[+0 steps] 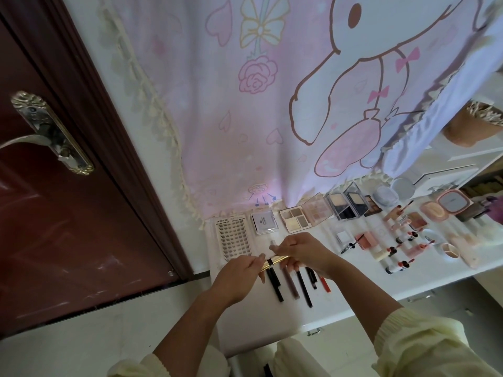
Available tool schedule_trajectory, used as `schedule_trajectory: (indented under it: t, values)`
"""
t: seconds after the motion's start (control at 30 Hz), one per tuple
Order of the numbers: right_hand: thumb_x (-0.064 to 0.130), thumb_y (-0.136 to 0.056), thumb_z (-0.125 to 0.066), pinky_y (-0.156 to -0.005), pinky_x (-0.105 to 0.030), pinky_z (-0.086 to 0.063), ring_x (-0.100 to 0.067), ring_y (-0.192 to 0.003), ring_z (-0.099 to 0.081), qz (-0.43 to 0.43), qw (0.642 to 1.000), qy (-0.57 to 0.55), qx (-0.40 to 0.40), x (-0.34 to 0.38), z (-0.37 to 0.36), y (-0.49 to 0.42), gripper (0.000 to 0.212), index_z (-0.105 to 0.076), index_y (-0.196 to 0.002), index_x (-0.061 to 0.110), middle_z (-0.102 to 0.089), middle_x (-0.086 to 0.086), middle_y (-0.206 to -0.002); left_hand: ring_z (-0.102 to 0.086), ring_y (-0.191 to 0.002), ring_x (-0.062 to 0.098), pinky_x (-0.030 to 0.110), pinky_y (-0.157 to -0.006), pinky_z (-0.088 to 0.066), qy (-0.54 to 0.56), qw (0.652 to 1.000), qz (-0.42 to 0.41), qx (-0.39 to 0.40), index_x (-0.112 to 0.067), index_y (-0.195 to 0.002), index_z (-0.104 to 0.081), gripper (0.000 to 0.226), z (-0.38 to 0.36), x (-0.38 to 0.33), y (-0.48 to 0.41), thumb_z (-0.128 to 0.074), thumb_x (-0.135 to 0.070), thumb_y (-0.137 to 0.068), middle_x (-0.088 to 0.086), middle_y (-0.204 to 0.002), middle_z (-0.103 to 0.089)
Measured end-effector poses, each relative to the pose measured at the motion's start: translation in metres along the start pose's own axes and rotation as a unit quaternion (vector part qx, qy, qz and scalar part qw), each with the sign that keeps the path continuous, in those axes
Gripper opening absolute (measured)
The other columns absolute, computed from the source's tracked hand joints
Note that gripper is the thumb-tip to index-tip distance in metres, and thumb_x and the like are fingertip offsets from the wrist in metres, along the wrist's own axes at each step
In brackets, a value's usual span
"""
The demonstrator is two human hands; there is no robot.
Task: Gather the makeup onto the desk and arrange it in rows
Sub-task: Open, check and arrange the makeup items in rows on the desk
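Most makeup (296,220) lay in rows right of lash tray (234,238); L hand (239,273) & R hand (302,250) pinched gold tube (277,259) nr tray, unplaced.

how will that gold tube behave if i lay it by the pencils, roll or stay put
The gold tube, pinched between left hand and right hand, looks slim and round, so it may roll on the smooth white desk. Its shiny finish suggests a slippery grip. It looks straight, so probably stiff.
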State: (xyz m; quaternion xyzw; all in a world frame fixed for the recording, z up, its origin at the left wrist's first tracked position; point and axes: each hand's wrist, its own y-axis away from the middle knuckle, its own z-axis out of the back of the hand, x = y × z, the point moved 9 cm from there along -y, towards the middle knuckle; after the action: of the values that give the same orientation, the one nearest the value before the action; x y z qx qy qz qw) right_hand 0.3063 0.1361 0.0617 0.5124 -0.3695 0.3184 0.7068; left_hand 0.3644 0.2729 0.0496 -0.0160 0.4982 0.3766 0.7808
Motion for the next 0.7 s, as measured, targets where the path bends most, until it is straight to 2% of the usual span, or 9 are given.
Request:
schedule_trajectory:
  t: [0.07, 0.13, 0.23, 0.27, 0.33, 0.43, 0.57, 0.63, 0.7]
  values:
    - [0.014, -0.083, -0.075, -0.061, -0.027, -0.048, -0.018, -0.061, -0.061, 0.005, 0.999, -0.04, 0.008, -0.0016, 0.0014, -0.0024, 0.012, -0.066, -0.08, 0.006, -0.067, -0.014, -0.074, -0.056, -0.076, 0.019, 0.039, -0.081, -0.051, 0.007, 1.0, 0.001, 0.001, -0.018, -0.077, -0.065, 0.052, -0.0007, 0.0024, -0.002, -0.031, -0.049, -0.101, 0.013, -0.085, -0.062]
    - [0.016, -0.082, -0.076, -0.066, -0.029, -0.05, -0.019, -0.065, -0.063, 0.003, 0.998, -0.057, 0.005, -0.0032, 0.0016, -0.0038, 0.016, -0.068, -0.085, 0.002, -0.067, -0.016, -0.076, -0.057, -0.079, 0.02, 0.041, -0.083, -0.051, 0.016, 1.0, 0.001, 0.0, -0.024, -0.073, -0.065, 0.051, -0.0015, 0.004, -0.0034, -0.031, -0.05, -0.1, 0.014, -0.092, -0.064]
    - [0.039, -0.087, -0.069, -0.054, -0.025, -0.049, -0.02, -0.055, -0.063, -0.021, 1.0, 0.002, -0.003, -0.0042, -0.001, -0.0017, 0.042, -0.065, -0.085, -0.003, -0.069, -0.018, -0.072, -0.054, -0.072, 0.014, 0.036, -0.077, -0.049, 0.017, 1.0, -0.003, -0.001, -0.025, -0.071, -0.065, 0.051, -0.0018, 0.0047, -0.0046, -0.032, -0.05, -0.1, 0.009, -0.083, -0.062]
    - [0.041, -0.087, -0.068, -0.051, -0.023, -0.047, -0.019, -0.05, -0.06, -0.022, 1.0, 0.02, -0.003, -0.0034, -0.0013, -0.0009, 0.045, -0.063, -0.082, -0.004, -0.068, -0.017, -0.068, -0.052, -0.07, 0.014, 0.036, -0.075, -0.049, 0.017, 1.0, -0.003, 0.001, -0.025, -0.071, -0.065, 0.051, -0.0022, 0.0055, -0.0052, -0.032, -0.051, -0.1, 0.008, -0.079, -0.06]
    - [0.036, -0.086, -0.071, -0.05, -0.022, -0.045, -0.017, -0.048, -0.056, -0.016, 1.0, 0.015, -0.003, -0.003, 0.0002, -0.0008, 0.04, -0.063, -0.082, -0.003, -0.066, -0.015, -0.066, -0.054, -0.071, 0.017, 0.04, -0.078, -0.051, 0.023, 1.0, -0.002, 0.005, -0.026, -0.07, -0.065, 0.051, -0.0026, 0.0073, -0.006, -0.033, -0.053, -0.099, 0.013, -0.082, -0.062]
    - [0.021, -0.082, -0.075, -0.06, -0.026, -0.05, -0.018, -0.059, -0.06, -0.006, 1.0, -0.029, 0.006, -0.0043, 0.0026, -0.0014, 0.024, -0.067, -0.088, -0.002, -0.069, -0.014, -0.073, -0.059, -0.077, 0.025, 0.044, -0.082, -0.051, 0.018, 1.0, -0.001, 0.002, -0.025, -0.072, -0.066, 0.052, -0.0006, 0.0093, -0.007, -0.032, -0.054, -0.098, 0.016, -0.091, -0.064]
    - [0.003, -0.083, -0.071, -0.075, -0.031, -0.052, -0.022, -0.072, -0.065, 0.004, 0.998, -0.066, 0.015, -0.0066, 0.0039, -0.0011, 0.005, -0.069, -0.088, 0.001, -0.068, -0.016, -0.08, -0.052, -0.069, 0.015, 0.043, -0.078, -0.05, 0.007, 1.0, 0.002, 0.004, -0.024, -0.072, -0.065, 0.051, 0.0001, 0.0089, -0.0066, -0.032, -0.053, -0.099, 0.007, -0.076, -0.057]
    - [0.002, -0.083, -0.071, -0.076, -0.031, -0.052, -0.023, -0.075, -0.066, 0.008, 0.996, -0.088, 0.01, -0.0054, 0.0039, -0.0008, 0.005, -0.069, -0.088, 0.002, -0.068, -0.017, -0.083, -0.053, -0.07, 0.015, 0.044, -0.08, -0.051, 0.009, 1.0, 0.001, 0.006, -0.025, -0.072, -0.065, 0.052, -0.0009, 0.0096, -0.0068, -0.031, -0.053, -0.099, 0.008, -0.078, -0.059]
    - [0.013, -0.085, -0.072, -0.074, -0.031, -0.053, -0.024, -0.077, -0.067, 0.005, 0.996, -0.089, 0.009, -0.0046, 0.0018, -0.001, 0.014, -0.069, -0.092, 0.001, -0.071, -0.015, -0.084, -0.055, -0.072, 0.018, 0.044, -0.082, -0.051, 0.012, 1.0, -0.002, 0.003, -0.024, -0.072, -0.066, 0.052, -0.0008, 0.0105, -0.007, -0.032, -0.054, -0.099, 0.015, -0.085, -0.063]
